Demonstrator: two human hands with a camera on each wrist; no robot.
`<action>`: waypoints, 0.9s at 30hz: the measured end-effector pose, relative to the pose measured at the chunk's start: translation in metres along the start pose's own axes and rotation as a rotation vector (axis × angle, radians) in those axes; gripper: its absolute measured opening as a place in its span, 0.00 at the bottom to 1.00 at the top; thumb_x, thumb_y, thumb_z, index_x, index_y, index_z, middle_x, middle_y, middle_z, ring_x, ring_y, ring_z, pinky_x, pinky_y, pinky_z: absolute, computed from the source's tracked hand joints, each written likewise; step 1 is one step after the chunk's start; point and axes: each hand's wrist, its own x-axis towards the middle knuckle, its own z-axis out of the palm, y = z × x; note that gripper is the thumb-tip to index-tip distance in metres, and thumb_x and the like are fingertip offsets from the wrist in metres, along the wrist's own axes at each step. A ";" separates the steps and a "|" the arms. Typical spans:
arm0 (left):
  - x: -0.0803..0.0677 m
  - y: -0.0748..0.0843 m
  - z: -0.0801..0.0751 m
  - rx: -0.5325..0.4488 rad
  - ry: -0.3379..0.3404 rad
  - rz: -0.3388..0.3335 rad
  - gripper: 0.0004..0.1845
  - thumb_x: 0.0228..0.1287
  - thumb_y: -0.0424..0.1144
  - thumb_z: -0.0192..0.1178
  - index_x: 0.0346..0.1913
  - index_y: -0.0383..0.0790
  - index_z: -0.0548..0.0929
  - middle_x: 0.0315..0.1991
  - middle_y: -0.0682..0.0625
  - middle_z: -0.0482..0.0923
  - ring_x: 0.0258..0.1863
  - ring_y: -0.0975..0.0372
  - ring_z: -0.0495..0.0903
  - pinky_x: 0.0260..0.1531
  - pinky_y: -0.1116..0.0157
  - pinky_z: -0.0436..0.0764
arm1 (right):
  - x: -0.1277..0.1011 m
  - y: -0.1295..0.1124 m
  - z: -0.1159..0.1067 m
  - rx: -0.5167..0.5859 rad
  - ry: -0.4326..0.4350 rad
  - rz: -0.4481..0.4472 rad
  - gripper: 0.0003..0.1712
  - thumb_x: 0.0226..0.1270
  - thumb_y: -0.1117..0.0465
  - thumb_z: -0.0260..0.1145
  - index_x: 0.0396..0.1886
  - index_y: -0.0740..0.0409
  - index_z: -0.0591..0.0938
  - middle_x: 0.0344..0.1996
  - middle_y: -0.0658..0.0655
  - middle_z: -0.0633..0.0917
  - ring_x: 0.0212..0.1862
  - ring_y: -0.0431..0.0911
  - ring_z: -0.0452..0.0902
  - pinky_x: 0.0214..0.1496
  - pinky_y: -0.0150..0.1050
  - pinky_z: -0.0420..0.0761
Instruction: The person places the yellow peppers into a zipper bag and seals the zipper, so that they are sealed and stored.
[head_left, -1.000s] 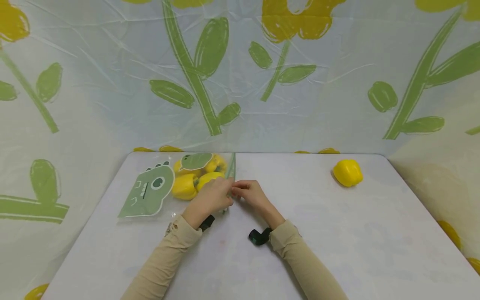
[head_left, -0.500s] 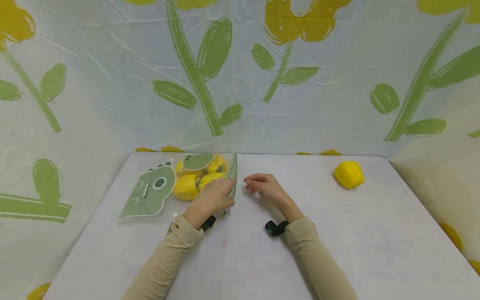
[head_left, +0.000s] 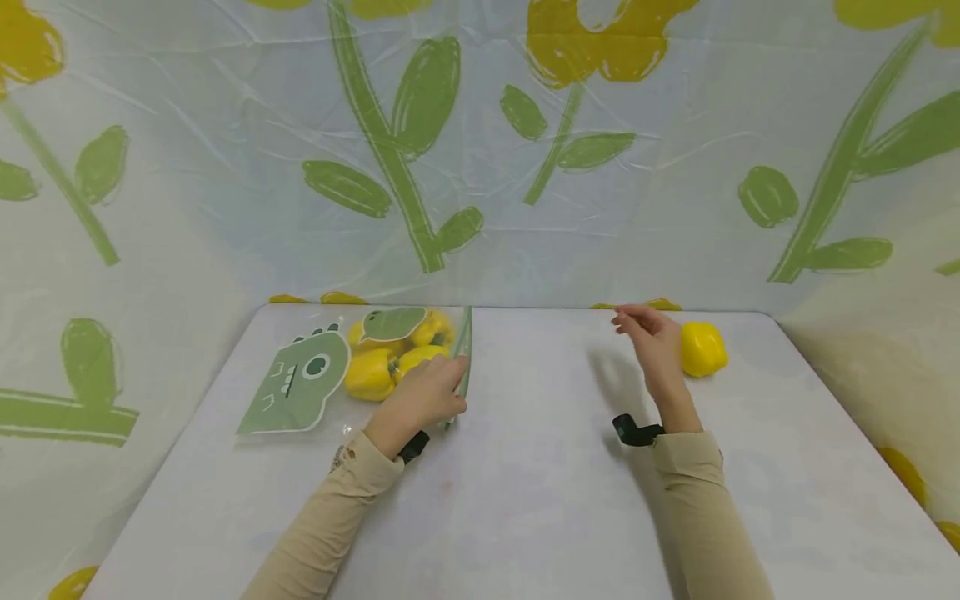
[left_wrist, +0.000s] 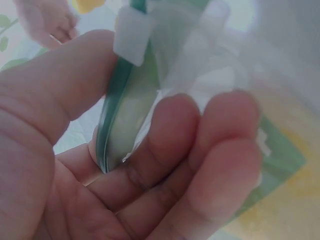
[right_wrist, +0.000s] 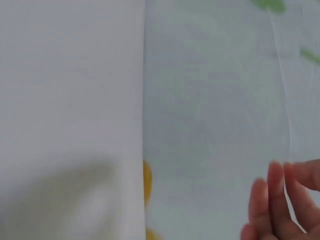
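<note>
A clear zip bag (head_left: 294,387) with green dinosaur prints lies on the table's left half. Inside it are several yellow bell peppers (head_left: 369,375). At the bag's right end, my left hand (head_left: 422,393) holds the green-edged mouth. The left wrist view shows a white slider (left_wrist: 133,36) on the green strip, close to my thumb, with my fingers curled at the bag's edge. My right hand (head_left: 654,346) is raised over the right side, its fingers holding nothing. Just right of it sits a loose yellow bell pepper (head_left: 703,350), partly covered by the hand.
The white table (head_left: 540,500) ends at the back against a hanging sheet (head_left: 555,242) printed with flowers and leaves. The sheet also closes off both sides. A dark wrist camera (head_left: 636,431) sticks out inward from my right wrist.
My right hand has left the bag's mouth and moved right, up to the loose pepper. The left hand stays at the bag, which has hardly shifted.
</note>
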 end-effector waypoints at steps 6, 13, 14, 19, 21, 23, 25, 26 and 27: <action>0.000 0.000 0.000 0.004 0.009 0.006 0.09 0.54 0.28 0.62 0.30 0.39 0.71 0.17 0.53 0.60 0.15 0.62 0.61 0.17 0.66 0.61 | 0.010 0.020 -0.051 -0.185 0.315 -0.021 0.21 0.71 0.59 0.61 0.61 0.59 0.79 0.59 0.55 0.78 0.62 0.44 0.68 0.67 0.37 0.59; -0.001 0.001 -0.002 0.007 0.008 0.010 0.10 0.54 0.28 0.61 0.29 0.40 0.70 0.17 0.52 0.60 0.15 0.62 0.62 0.17 0.66 0.62 | 0.009 0.045 -0.084 -0.200 0.222 0.170 0.35 0.74 0.57 0.58 0.77 0.45 0.60 0.78 0.51 0.51 0.78 0.49 0.42 0.76 0.45 0.44; -0.002 0.001 -0.002 0.005 0.009 0.010 0.10 0.54 0.28 0.61 0.29 0.40 0.69 0.17 0.52 0.60 0.15 0.62 0.62 0.17 0.66 0.62 | 0.010 0.048 -0.085 -0.207 0.214 0.184 0.36 0.73 0.56 0.59 0.78 0.45 0.59 0.78 0.52 0.51 0.78 0.50 0.43 0.76 0.45 0.45; -0.002 0.001 -0.003 0.003 0.007 0.011 0.11 0.54 0.28 0.61 0.29 0.41 0.68 0.17 0.53 0.59 0.15 0.62 0.61 0.17 0.66 0.61 | 0.010 0.057 -0.087 -0.253 0.191 0.237 0.39 0.73 0.54 0.60 0.79 0.44 0.57 0.78 0.55 0.52 0.77 0.54 0.47 0.76 0.47 0.48; -0.002 0.001 -0.003 0.003 0.007 0.010 0.11 0.54 0.28 0.61 0.29 0.41 0.69 0.17 0.53 0.59 0.15 0.62 0.61 0.17 0.66 0.61 | 0.010 0.057 -0.088 -0.254 0.185 0.250 0.38 0.73 0.55 0.60 0.79 0.43 0.57 0.78 0.55 0.53 0.76 0.54 0.47 0.76 0.49 0.48; -0.002 0.001 -0.003 0.001 0.006 0.010 0.11 0.54 0.28 0.61 0.29 0.41 0.69 0.17 0.53 0.60 0.15 0.62 0.61 0.17 0.66 0.61 | 0.011 0.058 -0.089 -0.239 0.182 0.262 0.39 0.72 0.56 0.61 0.79 0.42 0.58 0.78 0.54 0.54 0.76 0.54 0.48 0.76 0.50 0.49; -0.002 0.001 -0.003 0.000 0.006 0.010 0.11 0.54 0.28 0.61 0.28 0.41 0.69 0.17 0.53 0.59 0.15 0.62 0.60 0.17 0.66 0.61 | 0.011 0.058 -0.089 -0.226 0.181 0.270 0.39 0.71 0.57 0.62 0.78 0.40 0.58 0.78 0.54 0.54 0.75 0.55 0.49 0.75 0.50 0.49; -0.001 0.000 -0.003 0.001 0.006 0.010 0.11 0.54 0.28 0.61 0.28 0.41 0.68 0.17 0.53 0.59 0.15 0.62 0.60 0.17 0.66 0.61 | 0.011 0.058 -0.089 -0.224 0.182 0.274 0.39 0.71 0.57 0.63 0.78 0.40 0.59 0.78 0.54 0.54 0.75 0.55 0.49 0.75 0.50 0.49; -0.001 0.000 -0.002 0.003 0.008 0.011 0.11 0.54 0.28 0.61 0.28 0.41 0.68 0.17 0.53 0.59 0.16 0.62 0.60 0.17 0.66 0.61 | 0.012 0.059 -0.089 -0.222 0.182 0.278 0.39 0.71 0.57 0.63 0.78 0.39 0.59 0.78 0.54 0.54 0.75 0.55 0.49 0.75 0.50 0.49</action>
